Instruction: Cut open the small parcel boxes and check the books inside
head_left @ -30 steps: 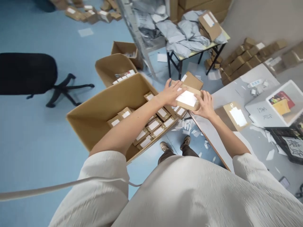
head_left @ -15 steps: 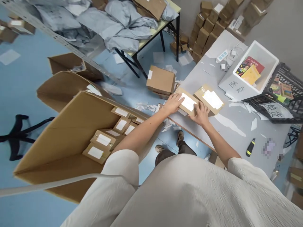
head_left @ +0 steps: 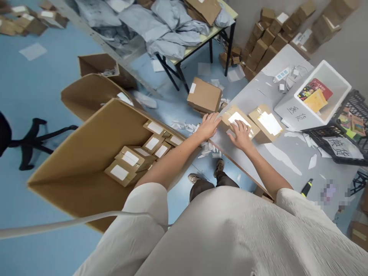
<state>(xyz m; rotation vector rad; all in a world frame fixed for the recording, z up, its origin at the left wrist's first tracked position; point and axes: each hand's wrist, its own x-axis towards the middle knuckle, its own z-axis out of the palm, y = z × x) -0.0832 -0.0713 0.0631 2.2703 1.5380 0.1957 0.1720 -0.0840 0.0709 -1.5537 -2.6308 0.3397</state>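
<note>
A cardboard box [head_left: 226, 116] with a white label [head_left: 236, 118] lies near the edge of the grey table. My right hand [head_left: 241, 135] rests over the label, fingers spread and slightly bent. At the box's left end is my left hand [head_left: 208, 126], fingers stretched out; whether it touches the cardboard I cannot tell. A second labelled box [head_left: 260, 136] sits right beside the first, to its right. Neither hand is wrapped around anything.
To my left stands a large open carton [head_left: 86, 153] holding several small labelled boxes [head_left: 130, 158]. A white foam bin [head_left: 299, 109], a black crate [head_left: 342, 151] and a box cutter [head_left: 307, 188] are on the grey table [head_left: 283, 153]. Grey parcel bags [head_left: 166, 23] cover another table.
My left hand has come off the label to the box's left end. My right hand has moved from the box's near right side onto the label. The camera view has shifted.
</note>
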